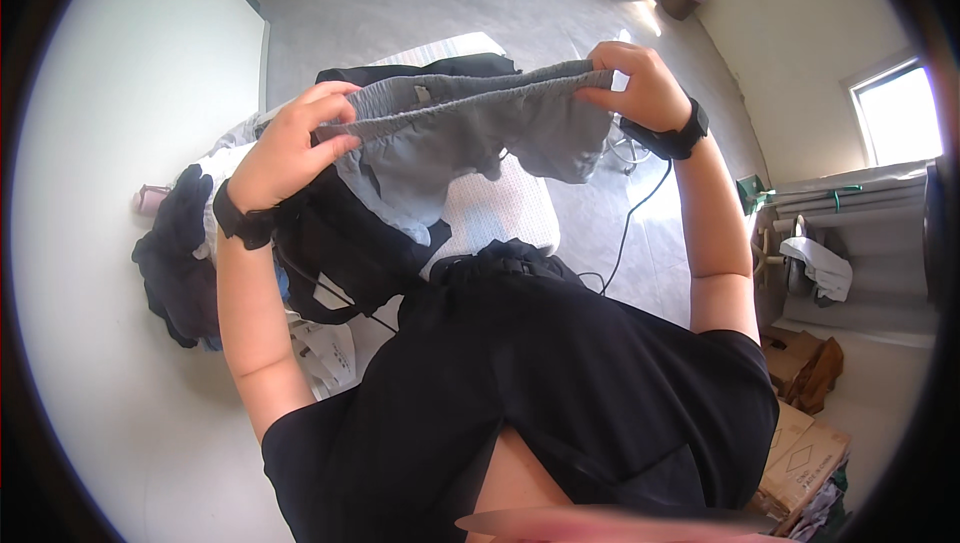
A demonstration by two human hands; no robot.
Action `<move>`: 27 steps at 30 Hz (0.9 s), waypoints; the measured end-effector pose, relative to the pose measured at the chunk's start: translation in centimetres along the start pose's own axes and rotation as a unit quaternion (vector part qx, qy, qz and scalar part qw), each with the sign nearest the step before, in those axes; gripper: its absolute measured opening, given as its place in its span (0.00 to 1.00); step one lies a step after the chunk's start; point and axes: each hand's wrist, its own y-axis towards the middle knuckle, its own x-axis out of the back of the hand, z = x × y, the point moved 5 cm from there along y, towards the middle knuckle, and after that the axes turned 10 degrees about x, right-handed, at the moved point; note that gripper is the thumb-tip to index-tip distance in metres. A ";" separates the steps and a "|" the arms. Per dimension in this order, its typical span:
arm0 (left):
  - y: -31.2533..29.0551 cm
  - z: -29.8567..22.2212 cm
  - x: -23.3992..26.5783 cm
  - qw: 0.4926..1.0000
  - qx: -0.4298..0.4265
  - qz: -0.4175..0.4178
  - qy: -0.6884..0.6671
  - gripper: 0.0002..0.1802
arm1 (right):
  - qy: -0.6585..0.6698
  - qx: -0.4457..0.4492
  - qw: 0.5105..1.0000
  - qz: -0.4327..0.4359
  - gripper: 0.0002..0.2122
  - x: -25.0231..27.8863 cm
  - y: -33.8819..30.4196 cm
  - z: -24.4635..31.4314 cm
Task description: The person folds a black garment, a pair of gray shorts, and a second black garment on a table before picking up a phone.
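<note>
1. Your left hand (305, 143) pinches gray shorts (410, 163) by the waistband's (470, 107) left end.
2. Your right hand (643, 91) pinches the right end.
3. Shorts hang between your hands, above white padded surface (505, 213).
4. Black clothing (350, 243) lies to its left.

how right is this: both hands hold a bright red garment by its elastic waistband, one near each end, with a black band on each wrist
One thing is wrong: the garment is grey, not bright red, as the head view shows. Both hands, left and right, do hold its elastic waistband near each end, with a black band on each wrist.
</note>
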 end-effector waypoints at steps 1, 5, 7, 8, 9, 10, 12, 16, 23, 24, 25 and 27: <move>0.0 0.3 0.1 1.000 0.017 -0.006 -0.019 0.07 | -0.004 0.013 1.000 0.018 0.08 -0.2 -0.1 0.2; 0.4 1.2 0.2 1.000 0.011 -0.024 0.010 0.04 | -0.092 0.075 0.991 0.066 0.09 -0.4 0.0 1.6; 0.6 1.5 0.1 0.999 0.017 -0.033 -0.001 0.04 | -0.131 0.174 0.975 0.040 0.08 -0.6 -0.1 2.3; 0.7 1.6 0.1 0.999 0.024 -0.042 -0.012 0.04 | -0.130 0.174 0.975 0.040 0.08 -1.0 -0.3 2.0; 0.8 1.8 0.0 0.999 0.024 -0.041 -0.012 0.04 | -0.083 0.154 0.984 0.043 0.08 -1.4 -0.5 1.6; 0.8 2.3 0.0 0.998 0.044 -0.050 -0.011 0.04 | -0.036 0.135 0.989 0.046 0.08 -1.6 -0.7 1.2; 1.0 2.7 -0.1 0.996 0.064 -0.058 -0.010 0.05 | -0.022 0.069 0.995 0.067 0.08 -1.4 -0.7 0.8; 1.5 2.7 0.1 0.991 0.073 -0.100 -0.047 0.04 | -0.060 0.010 0.997 0.038 0.10 -0.6 -0.7 -0.5; 1.9 2.1 -0.1 0.996 0.003 -0.055 -0.064 0.13 | -0.098 -0.005 0.995 0.005 0.10 -0.3 -0.9 -1.5; 1.8 2.6 -0.2 0.996 0.004 -0.055 -0.063 0.13 | -0.098 -0.004 0.995 0.004 0.10 -0.5 -1.0 -1.5; 1.7 3.2 -0.7 0.998 0.001 -0.045 -0.051 0.13 | -0.090 0.020 0.996 -0.013 0.09 -0.7 -1.1 -1.4; 1.5 3.2 -1.3 0.999 0.003 -0.020 -0.050 0.12 | -0.082 0.044 0.995 -0.029 0.09 -0.9 -1.1 -1.0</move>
